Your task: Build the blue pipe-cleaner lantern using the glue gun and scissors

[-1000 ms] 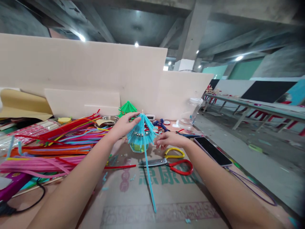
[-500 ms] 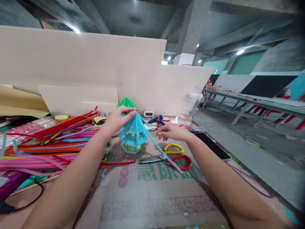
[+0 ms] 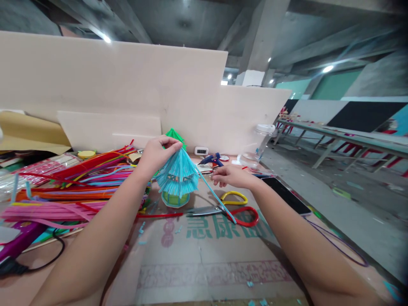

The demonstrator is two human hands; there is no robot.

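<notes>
My left hand [image 3: 164, 149] is closed in a pinch on the pointed top of a small pagoda model [image 3: 179, 176]. The model has two tiers of light-blue pipe-cleaner roof over a green and blue base, which rests on the cardboard. From its right side a loose light-blue pipe cleaner [image 3: 214, 193] slants down across the scissors [image 3: 208, 211]. To the right of the model, my right hand [image 3: 228, 176] hovers with fingers loosely bent and apart, and nothing shows in it. Behind my left hand stands a green pipe-cleaner roof [image 3: 174, 135], partly hidden.
Bundles of coloured pipe cleaners [image 3: 63, 212] fill the left side. Further back are a blue glue gun [image 3: 212, 159], a small white digital display [image 3: 201, 151] and a clear plastic jug [image 3: 255, 148]. A black tablet [image 3: 287, 195] lies beside my right forearm. A pale board [image 3: 127, 85] rises behind.
The pagoda model has turned slightly under my left hand, and the loose pipe cleaner's free end has swung left. My right hand stays nearly in place. The view has shifted a little.
</notes>
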